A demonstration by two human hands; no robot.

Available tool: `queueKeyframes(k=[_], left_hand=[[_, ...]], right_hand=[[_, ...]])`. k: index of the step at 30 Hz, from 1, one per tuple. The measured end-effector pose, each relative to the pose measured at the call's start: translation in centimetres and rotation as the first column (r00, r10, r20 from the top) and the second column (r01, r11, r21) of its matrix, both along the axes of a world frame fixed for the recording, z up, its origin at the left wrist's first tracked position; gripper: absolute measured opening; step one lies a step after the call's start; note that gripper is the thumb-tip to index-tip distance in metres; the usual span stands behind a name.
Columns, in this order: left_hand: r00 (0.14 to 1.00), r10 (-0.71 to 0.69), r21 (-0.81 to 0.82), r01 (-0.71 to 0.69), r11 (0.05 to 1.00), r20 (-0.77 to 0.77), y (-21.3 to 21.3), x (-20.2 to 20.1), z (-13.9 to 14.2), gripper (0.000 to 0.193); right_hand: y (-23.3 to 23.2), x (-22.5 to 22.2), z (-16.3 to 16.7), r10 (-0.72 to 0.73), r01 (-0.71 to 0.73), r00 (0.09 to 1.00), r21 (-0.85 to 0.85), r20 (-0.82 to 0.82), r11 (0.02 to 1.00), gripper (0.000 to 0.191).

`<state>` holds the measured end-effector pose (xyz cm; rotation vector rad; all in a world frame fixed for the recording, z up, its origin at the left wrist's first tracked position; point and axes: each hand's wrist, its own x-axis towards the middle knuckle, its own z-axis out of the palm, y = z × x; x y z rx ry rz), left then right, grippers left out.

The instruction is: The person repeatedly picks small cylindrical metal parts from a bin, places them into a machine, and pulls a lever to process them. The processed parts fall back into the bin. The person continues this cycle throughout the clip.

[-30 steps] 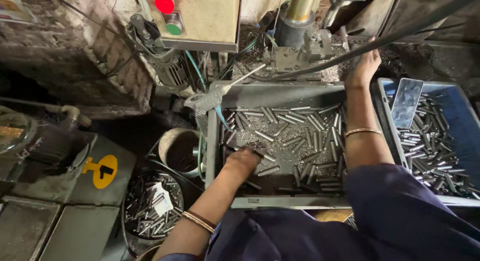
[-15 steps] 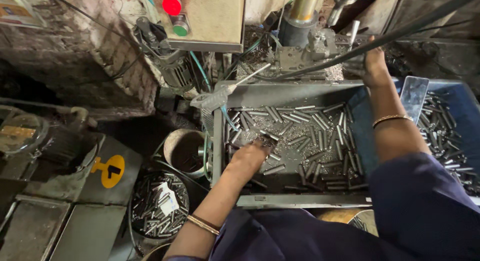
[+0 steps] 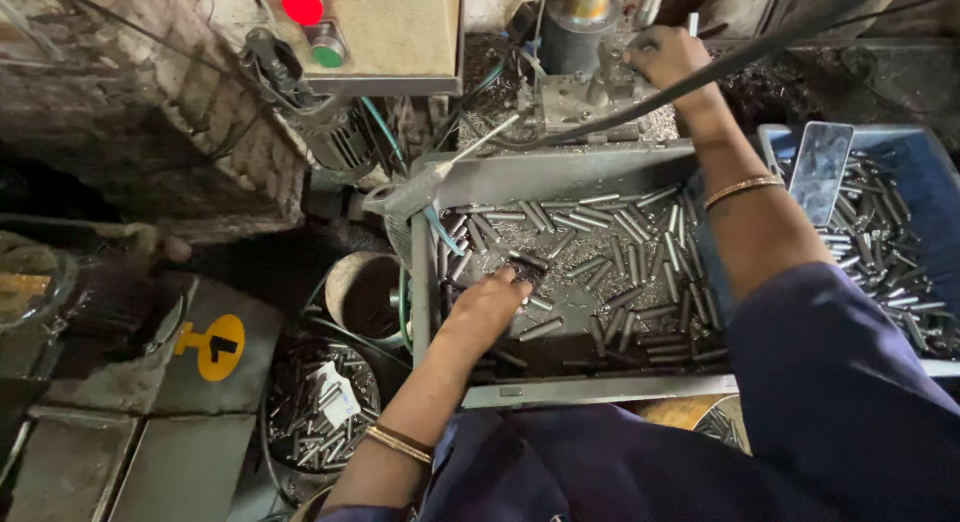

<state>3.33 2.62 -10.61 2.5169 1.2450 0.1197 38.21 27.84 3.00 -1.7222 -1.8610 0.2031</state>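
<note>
Shifted toward 12 o'clock, right hand (image 3: 668, 57) grips the press fixture (image 3: 590, 92); left hand (image 3: 490, 307) pinches metal pins (image 3: 525, 272) in the tray (image 3: 560, 172), many unprocessed

Left hand (image 3: 490, 307) down in the grey metal tray (image 3: 560, 177), fingers (image 3: 522, 278) pinching a few steel pins (image 3: 600, 232). Right hand (image 3: 668, 57) up at the machine fixture (image 3: 585, 92). Blue bin (image 3: 925, 177) of pins right.

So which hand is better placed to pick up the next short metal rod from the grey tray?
Probably the left hand: its fingers already rest among the short metal rods in the grey metal tray, while the right hand is up at the machine.
</note>
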Motion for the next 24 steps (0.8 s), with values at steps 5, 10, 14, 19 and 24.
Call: queueKeyframes(k=[5, 10, 14, 19, 24], left_hand=[[1.000, 0.005, -0.035, -0.005, 0.999, -0.026, 0.2, -0.6, 1.0, 0.029], [0.856, 0.008, 0.124, -0.085, 0.989, 0.516, -0.9, -2.0, 2.1, 0.017], [0.860, 0.066, -0.030, -0.059, 0.998, 0.506, -1.1, -2.1, 4.5, 0.022], [0.708, 0.254, -0.305, -0.057, 0.951, 0.659, -1.1, -1.8, 8.0, 0.019], [0.418, 0.451, -0.543, 0.128, 0.830, 0.789, -1.0, -0.7, 9.7, 0.018]], right_hand=[[-3.7, -0.2, -0.7, 0.178, -0.028, 0.856, 0.301, -0.486, 0.953, 0.019], [-12.1, 2.3, 0.7, 0.099, -0.132, 0.234, 0.069, -0.967, 0.989, 0.024], [-23.4, 8.0, 0.0, -0.078, -0.051, 0.533, -0.124, -0.842, 0.991, 0.032], [-37.5, 20.5, -5.6, -0.384, 0.179, 0.820, -0.447, -0.425, 0.877, 0.032], [-46.5, 28.1, -12.0, -0.451, 0.248, 0.890, -0.765, -0.063, 0.595, 0.033]])
